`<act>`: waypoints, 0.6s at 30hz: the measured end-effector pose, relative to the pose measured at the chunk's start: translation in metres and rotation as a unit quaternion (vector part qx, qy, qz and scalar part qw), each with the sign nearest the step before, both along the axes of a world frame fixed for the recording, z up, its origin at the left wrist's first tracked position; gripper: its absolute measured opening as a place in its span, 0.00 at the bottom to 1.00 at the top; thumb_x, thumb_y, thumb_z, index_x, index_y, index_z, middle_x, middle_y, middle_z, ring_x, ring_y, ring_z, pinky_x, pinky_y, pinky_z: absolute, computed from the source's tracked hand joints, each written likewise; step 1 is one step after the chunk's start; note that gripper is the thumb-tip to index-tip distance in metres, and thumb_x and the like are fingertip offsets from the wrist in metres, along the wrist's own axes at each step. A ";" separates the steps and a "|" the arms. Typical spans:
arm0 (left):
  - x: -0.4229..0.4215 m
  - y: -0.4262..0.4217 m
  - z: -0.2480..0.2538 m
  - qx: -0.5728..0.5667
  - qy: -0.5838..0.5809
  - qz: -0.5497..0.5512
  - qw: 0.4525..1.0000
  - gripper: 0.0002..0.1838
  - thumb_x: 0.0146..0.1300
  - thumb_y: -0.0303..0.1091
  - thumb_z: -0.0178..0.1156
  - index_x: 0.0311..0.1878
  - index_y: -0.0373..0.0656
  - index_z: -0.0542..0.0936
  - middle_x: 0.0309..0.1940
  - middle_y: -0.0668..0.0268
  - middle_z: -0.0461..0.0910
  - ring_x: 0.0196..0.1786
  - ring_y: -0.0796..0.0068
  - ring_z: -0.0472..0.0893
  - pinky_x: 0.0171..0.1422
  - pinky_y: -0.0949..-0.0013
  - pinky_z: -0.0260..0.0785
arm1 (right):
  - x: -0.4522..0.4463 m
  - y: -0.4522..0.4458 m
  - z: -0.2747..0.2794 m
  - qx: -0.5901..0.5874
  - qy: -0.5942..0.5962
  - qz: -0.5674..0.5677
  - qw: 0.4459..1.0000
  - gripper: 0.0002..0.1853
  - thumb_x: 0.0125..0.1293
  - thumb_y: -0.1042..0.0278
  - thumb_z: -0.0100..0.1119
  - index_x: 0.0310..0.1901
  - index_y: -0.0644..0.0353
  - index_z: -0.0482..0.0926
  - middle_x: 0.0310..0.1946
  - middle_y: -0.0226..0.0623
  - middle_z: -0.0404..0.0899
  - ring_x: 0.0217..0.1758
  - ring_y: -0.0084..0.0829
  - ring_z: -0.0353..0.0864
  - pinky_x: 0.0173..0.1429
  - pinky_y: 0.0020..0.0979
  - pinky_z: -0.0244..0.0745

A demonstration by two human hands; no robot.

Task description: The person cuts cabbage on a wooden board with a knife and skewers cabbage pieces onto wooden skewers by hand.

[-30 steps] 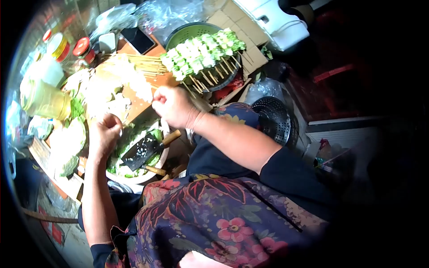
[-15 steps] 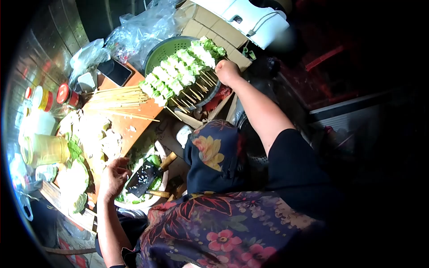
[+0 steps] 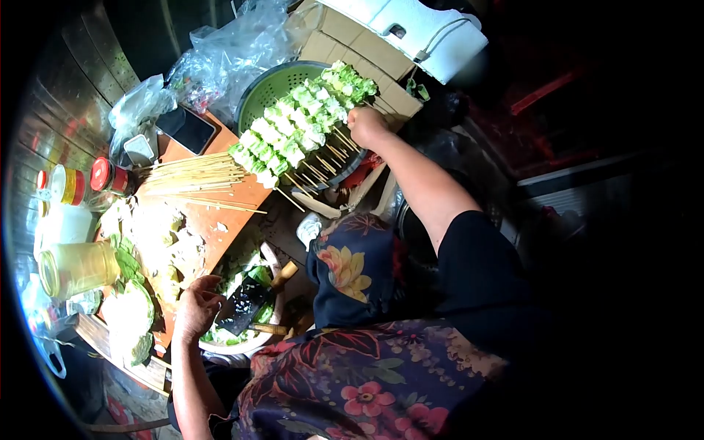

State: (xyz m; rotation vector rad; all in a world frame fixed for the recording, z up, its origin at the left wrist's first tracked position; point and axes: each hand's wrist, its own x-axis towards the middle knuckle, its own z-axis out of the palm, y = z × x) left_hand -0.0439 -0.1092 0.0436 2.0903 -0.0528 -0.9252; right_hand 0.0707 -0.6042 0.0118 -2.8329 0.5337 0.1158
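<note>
My right hand (image 3: 368,127) is closed at the right end of a row of cabbage skewers (image 3: 293,128), its fingers wrapped round the stick end of one. The skewers lie side by side across a green colander (image 3: 282,86), sticks pointing down and right. My left hand (image 3: 198,305) is by the board's lower edge, fingers apart and nothing visible in it. Beside it a cleaver (image 3: 244,302) rests over a bowl of greens (image 3: 258,339). Bare wooden sticks (image 3: 192,174) and bright cabbage pieces (image 3: 174,242) lie on the orange board (image 3: 238,192).
A phone (image 3: 186,129), a red-lidded jar (image 3: 110,176) and a yellowish jar (image 3: 79,268) stand along the board's far and left sides. Cut cabbage (image 3: 130,319) sits at the near left. Plastic bags (image 3: 231,59), cardboard (image 3: 359,48) and a white foam box (image 3: 433,40) are behind.
My right hand has moved from above the board to the skewers on the colander. My left hand has opened and sits lower beside the bowl. The camera view has shifted.
</note>
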 end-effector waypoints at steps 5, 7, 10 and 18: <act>-0.003 0.003 -0.009 0.006 -0.019 -0.008 1.000 0.21 0.54 0.21 0.60 0.54 0.36 0.77 0.37 0.59 0.83 0.38 0.71 0.82 0.44 0.69 0.74 | 0.011 -0.004 -0.022 -0.042 -0.017 0.018 0.999 0.02 0.57 0.71 0.60 0.33 0.55 0.79 0.33 0.44 0.81 0.40 0.46 0.81 0.44 0.41 0.75; -0.003 0.002 -0.008 0.006 -0.024 -0.010 1.000 0.21 0.54 0.21 0.60 0.54 0.36 0.77 0.37 0.59 0.83 0.38 0.71 0.82 0.44 0.69 0.75 | 0.010 -0.004 -0.018 -0.043 -0.017 0.025 0.999 0.02 0.56 0.72 0.59 0.33 0.56 0.79 0.33 0.46 0.81 0.40 0.47 0.81 0.45 0.41 0.75; -0.005 0.008 -0.010 -0.004 -0.049 -0.003 0.999 0.20 0.54 0.22 0.62 0.53 0.37 0.77 0.38 0.58 0.83 0.40 0.71 0.82 0.45 0.68 0.75 | 0.008 -0.010 -0.019 -0.079 -0.013 0.060 0.995 0.04 0.56 0.73 0.58 0.33 0.57 0.80 0.33 0.48 0.81 0.40 0.49 0.80 0.46 0.42 0.74; 0.021 0.076 -0.038 -0.018 -0.178 0.235 0.955 0.10 0.59 0.24 0.55 0.42 0.36 0.81 0.32 0.63 0.83 0.34 0.75 0.79 0.42 0.70 0.72 | -0.015 0.050 0.045 -0.010 -0.068 0.118 0.991 0.13 0.57 0.62 0.58 0.40 0.60 0.84 0.35 0.49 0.83 0.40 0.43 0.83 0.48 0.39 0.77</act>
